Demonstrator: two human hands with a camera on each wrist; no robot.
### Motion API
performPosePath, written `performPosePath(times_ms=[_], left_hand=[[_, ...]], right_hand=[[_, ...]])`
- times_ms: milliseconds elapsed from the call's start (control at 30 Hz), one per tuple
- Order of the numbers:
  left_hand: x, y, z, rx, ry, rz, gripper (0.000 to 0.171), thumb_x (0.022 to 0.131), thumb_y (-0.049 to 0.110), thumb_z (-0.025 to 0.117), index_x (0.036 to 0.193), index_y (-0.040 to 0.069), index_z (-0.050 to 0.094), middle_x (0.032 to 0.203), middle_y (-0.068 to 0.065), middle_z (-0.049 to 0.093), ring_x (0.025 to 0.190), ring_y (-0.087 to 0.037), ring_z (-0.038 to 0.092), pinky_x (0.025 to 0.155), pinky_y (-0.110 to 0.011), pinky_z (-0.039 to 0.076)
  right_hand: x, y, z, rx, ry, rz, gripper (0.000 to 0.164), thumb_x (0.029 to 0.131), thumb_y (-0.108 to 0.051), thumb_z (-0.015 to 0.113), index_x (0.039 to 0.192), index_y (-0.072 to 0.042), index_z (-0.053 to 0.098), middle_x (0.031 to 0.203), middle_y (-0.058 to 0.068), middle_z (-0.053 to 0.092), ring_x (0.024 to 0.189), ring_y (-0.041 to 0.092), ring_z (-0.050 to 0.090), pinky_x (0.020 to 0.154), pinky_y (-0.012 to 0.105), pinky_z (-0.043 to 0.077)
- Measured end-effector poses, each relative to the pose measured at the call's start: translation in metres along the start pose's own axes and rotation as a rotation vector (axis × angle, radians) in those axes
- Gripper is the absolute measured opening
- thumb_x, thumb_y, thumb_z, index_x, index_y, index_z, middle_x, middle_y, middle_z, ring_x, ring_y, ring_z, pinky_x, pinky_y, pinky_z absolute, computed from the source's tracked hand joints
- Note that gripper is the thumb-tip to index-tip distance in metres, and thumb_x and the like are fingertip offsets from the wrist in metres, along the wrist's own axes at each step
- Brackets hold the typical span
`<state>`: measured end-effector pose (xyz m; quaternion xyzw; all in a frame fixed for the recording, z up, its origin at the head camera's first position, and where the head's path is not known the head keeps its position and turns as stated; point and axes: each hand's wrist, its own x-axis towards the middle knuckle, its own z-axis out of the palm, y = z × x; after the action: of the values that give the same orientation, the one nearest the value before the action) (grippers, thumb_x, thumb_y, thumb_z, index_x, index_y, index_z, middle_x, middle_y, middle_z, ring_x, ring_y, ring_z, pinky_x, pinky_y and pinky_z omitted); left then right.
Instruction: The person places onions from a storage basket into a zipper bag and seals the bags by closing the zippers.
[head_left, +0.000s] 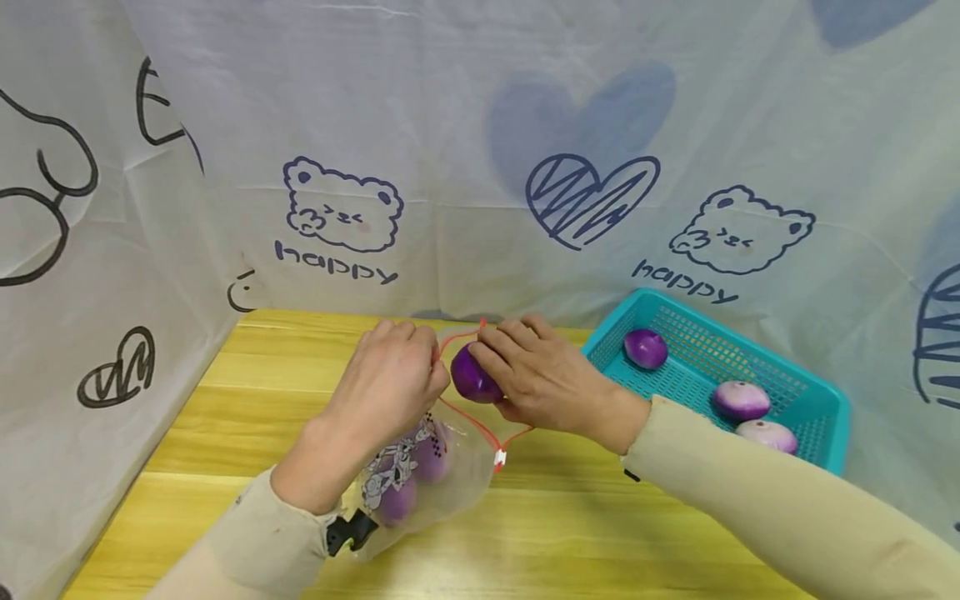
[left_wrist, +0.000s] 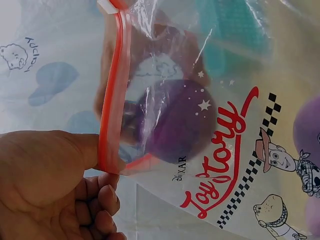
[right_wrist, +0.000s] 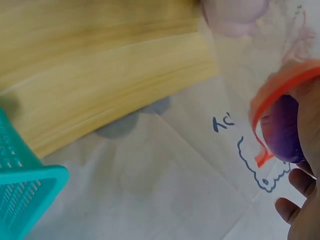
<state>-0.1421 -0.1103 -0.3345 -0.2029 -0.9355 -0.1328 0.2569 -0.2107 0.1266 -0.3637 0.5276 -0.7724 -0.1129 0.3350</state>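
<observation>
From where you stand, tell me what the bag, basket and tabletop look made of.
Bag: thin, glossy plastic film, see-through with shiny creases.
Basket: likely moulded plastic, smooth with a soft sheen, its walls evenly perforated.
Tabletop: glossy wood or wood-look laminate; grain-like streaks and reflected light show, but I can't tell which.

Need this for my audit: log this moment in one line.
Left grip: pinches bag by red rim | Right grip: holds purple onion at bag mouth | Basket: three onions inside

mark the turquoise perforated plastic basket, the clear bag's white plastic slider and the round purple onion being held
Turquoise perforated plastic basket (head_left: 723,350), head view, inside of far wall
White plastic slider (head_left: 500,458), head view, its middle
Round purple onion (head_left: 471,377), head view, exposed side
</observation>
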Motion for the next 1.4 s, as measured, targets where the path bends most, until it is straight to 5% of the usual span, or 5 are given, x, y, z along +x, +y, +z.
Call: performPosePath(times_ms=[467,633,767,1033,1400], left_hand=[[0.003,-0.001,-0.008,-0.040,-0.069,-0.100,0.011,0.089,0.011,0.063,0.079,0.009,0.060,0.076,-0.005,0.059,0.079,-0.032,0.055,0.077,-0.044,0.046],[0.005,-0.004,-0.012,-0.035,-0.104,-0.166,0.015,0.091,0.013,0.061,0.077,0.010,0.055,0.076,-0.006,0.055,0.079,-0.031,0.051,0.078,-0.043,0.043],[0.005,-0.005,-0.014,-0.032,-0.106,-0.194,0.017,0.091,0.013,0.060,0.076,0.010,0.052,0.075,-0.006,0.053,0.078,-0.031,0.049,0.077,-0.043,0.041],[0.001,0.007,0.003,0.048,0.043,-0.015,0.018,0.086,0.008,0.063,0.071,0.007,0.053,0.068,-0.008,0.052,0.068,-0.035,0.051,0.062,-0.045,0.044],[-0.003,0.029,0.001,0.132,0.185,0.109,0.023,0.081,0.006,0.066,0.068,0.008,0.047,0.063,-0.005,0.045,0.060,-0.029,0.045,0.053,-0.039,0.036]], right_hand=[[-0.001,-0.010,0.004,-0.100,-0.037,0.077,0.046,0.100,-0.044,0.061,0.126,-0.007,0.054,0.118,0.010,0.062,0.107,0.030,0.058,0.091,0.042,0.048],[-0.018,-0.009,0.004,0.048,-0.011,0.282,0.045,0.094,-0.041,0.071,0.118,-0.004,0.060,0.109,0.011,0.064,0.100,0.032,0.060,0.086,0.045,0.049],[-0.027,-0.014,-0.002,0.246,-0.121,0.483,0.025,0.091,-0.032,0.072,0.093,-0.008,0.066,0.087,0.004,0.063,0.082,0.026,0.060,0.074,0.042,0.046],[-0.019,-0.030,-0.014,0.623,-0.196,0.628,0.014,0.090,-0.016,0.069,0.077,-0.017,0.063,0.071,-0.008,0.056,0.065,0.009,0.050,0.072,0.035,0.044],[-0.021,-0.032,-0.013,0.592,-0.205,0.670,0.019,0.091,-0.016,0.069,0.074,-0.018,0.060,0.067,-0.007,0.053,0.061,0.009,0.048,0.069,0.035,0.043]])
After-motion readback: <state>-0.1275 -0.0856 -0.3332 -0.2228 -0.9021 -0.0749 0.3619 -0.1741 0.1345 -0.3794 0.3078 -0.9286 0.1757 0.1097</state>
